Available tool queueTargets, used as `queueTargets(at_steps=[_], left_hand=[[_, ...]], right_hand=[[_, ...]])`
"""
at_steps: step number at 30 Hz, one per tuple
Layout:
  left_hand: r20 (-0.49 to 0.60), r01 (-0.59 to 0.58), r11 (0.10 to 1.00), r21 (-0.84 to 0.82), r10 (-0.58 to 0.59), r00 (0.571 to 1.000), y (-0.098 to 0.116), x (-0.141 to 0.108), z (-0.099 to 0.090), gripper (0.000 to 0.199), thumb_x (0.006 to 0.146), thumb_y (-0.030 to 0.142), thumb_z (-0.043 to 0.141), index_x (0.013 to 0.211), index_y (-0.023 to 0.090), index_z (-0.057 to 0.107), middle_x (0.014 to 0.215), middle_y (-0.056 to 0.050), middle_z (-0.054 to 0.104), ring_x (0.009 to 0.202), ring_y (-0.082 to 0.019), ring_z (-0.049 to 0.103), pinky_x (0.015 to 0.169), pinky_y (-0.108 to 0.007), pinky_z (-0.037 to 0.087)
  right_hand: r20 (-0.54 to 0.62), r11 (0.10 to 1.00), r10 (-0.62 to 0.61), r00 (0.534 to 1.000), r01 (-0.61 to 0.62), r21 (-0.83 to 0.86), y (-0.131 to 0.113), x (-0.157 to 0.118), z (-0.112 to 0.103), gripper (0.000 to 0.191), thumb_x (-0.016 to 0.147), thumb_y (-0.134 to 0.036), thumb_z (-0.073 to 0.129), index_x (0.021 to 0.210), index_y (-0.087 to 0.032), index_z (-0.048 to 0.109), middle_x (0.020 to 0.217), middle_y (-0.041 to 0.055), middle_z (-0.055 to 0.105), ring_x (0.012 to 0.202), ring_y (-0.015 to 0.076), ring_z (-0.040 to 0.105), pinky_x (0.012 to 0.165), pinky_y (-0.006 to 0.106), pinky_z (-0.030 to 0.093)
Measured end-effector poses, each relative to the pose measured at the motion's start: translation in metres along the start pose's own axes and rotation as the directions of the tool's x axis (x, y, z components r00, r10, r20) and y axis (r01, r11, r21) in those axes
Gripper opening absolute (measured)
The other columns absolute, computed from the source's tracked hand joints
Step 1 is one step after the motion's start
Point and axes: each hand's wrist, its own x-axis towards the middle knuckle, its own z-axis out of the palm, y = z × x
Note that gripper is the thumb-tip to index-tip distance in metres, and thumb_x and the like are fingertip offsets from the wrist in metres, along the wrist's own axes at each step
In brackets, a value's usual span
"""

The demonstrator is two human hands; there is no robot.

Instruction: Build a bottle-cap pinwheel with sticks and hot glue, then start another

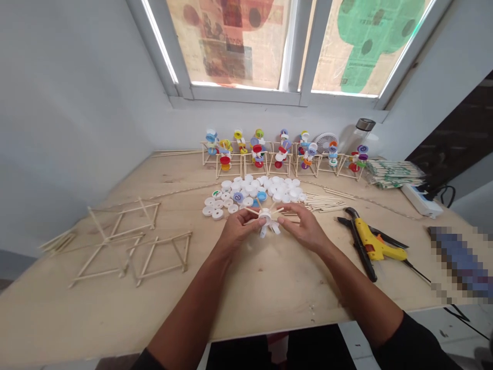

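My left hand [239, 226] pinches a small white wheel [265, 215] made of caps, with thin wooden sticks poking out around it. On its other side my right hand [302, 224] holds the same wheel by a stick, its thumb and fingertips close together. White strips or pieces hang at the wheel's lower side, over the table. Just behind the hands lies a spread of loose bottle caps [250, 187], mostly white, with a few blue and purple ones. Loose wooden sticks [323, 202] lie right of the caps.
Stick frames [110, 239] stand at the left. Finished colourful cap wheels on frames [257, 154] line the back. A yellow glue gun [375, 244] rests at the right, near a power strip [421, 200], bagged sticks [395, 172], a bottle [360, 136] and a small fan [326, 144].
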Motion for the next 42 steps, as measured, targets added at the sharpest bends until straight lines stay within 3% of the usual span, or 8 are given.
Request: queueTargets(at_steps=[5,8,13,18,23,29,34,42], left_hand=[[-0.012,-0.022,0.999,-0.041,0.021,1.000,-0.001,0.000,-0.001,0.033,0.051,0.029,0.084,0.078,0.019,0.068,0.076,-0.003,0.069,0.074,-0.019,0.063,0.066,-0.027,0.046],[-0.027,-0.032,0.997,-0.067,0.030,0.999,-0.003,0.001,-0.002,0.032,0.050,0.027,0.084,0.077,0.019,0.067,0.077,-0.003,0.069,0.075,-0.018,0.063,0.067,-0.027,0.047],[-0.037,-0.048,0.993,-0.107,0.044,0.998,-0.004,0.003,-0.004,0.032,0.050,0.025,0.084,0.077,0.019,0.067,0.075,-0.001,0.069,0.074,-0.016,0.062,0.068,-0.026,0.046],[-0.076,-0.059,0.984,-0.170,0.047,0.996,-0.001,0.002,-0.002,0.036,0.046,0.025,0.086,0.076,0.018,0.066,0.073,-0.001,0.068,0.071,-0.015,0.062,0.068,-0.026,0.045],[-0.091,-0.067,0.975,-0.212,0.048,0.995,0.003,0.000,0.001,0.036,0.045,0.027,0.086,0.073,0.018,0.066,0.071,-0.001,0.068,0.070,-0.014,0.061,0.068,-0.026,0.045],[-0.092,-0.067,0.974,-0.218,0.048,0.995,0.002,0.000,0.001,0.037,0.045,0.025,0.086,0.074,0.018,0.066,0.069,0.000,0.068,0.070,-0.015,0.062,0.068,-0.027,0.045],[-0.092,-0.098,0.974,-0.205,0.080,0.993,0.002,0.001,0.001,0.038,0.047,0.027,0.086,0.076,0.017,0.064,0.069,0.000,0.067,0.072,-0.016,0.063,0.069,-0.027,0.046],[-0.076,-0.088,0.980,-0.178,0.076,0.994,0.000,0.001,-0.001,0.036,0.048,0.026,0.085,0.078,0.018,0.064,0.073,0.001,0.068,0.073,-0.015,0.063,0.070,-0.027,0.046]], right_hand=[[-0.101,0.970,-0.051,0.994,0.025,-0.241,-0.007,-0.031,-0.052,0.026,0.085,-0.033,0.053,0.108,-0.024,0.061,0.109,0.0072,0.067,0.105,0.0248,0.059,0.092,0.042,0.042],[-0.188,0.906,-0.008,0.982,-0.072,-0.418,0.010,-0.065,-0.086,0.027,0.085,-0.034,0.050,0.108,-0.024,0.061,0.109,0.0085,0.067,0.104,0.0272,0.059,0.091,0.044,0.043],[-0.220,0.662,0.039,0.975,-0.190,-0.725,0.059,-0.127,-0.133,0.033,0.084,-0.032,0.044,0.110,-0.020,0.060,0.106,0.0122,0.067,0.100,0.0305,0.060,0.085,0.047,0.045],[-0.094,0.436,0.080,0.992,-0.120,-0.892,0.089,-0.159,-0.148,0.041,0.077,-0.022,0.046,0.116,-0.016,0.058,0.114,0.0136,0.064,0.099,0.0314,0.059,0.079,0.045,0.047],[-0.052,0.356,0.109,0.993,-0.088,-0.930,0.098,-0.157,-0.144,0.045,0.077,-0.020,0.045,0.121,-0.017,0.054,0.119,0.0128,0.062,0.098,0.0312,0.058,0.075,0.044,0.046],[-0.006,0.382,0.098,0.995,-0.043,-0.923,0.099,-0.147,-0.147,0.037,0.075,-0.017,0.046,0.110,-0.018,0.058,0.117,0.0126,0.063,0.100,0.0305,0.058,0.076,0.043,0.044],[-0.043,0.449,0.087,0.995,-0.078,-0.890,0.088,-0.142,-0.145,0.026,0.076,-0.027,0.049,0.099,-0.018,0.058,0.098,0.0128,0.067,0.085,0.0296,0.061,0.069,0.040,0.042],[-0.282,0.833,0.152,0.947,-0.277,-0.480,0.030,-0.105,-0.097,0.021,0.083,-0.036,0.048,0.096,-0.022,0.058,0.081,0.0053,0.065,0.072,0.0221,0.061,0.061,0.031,0.045]])
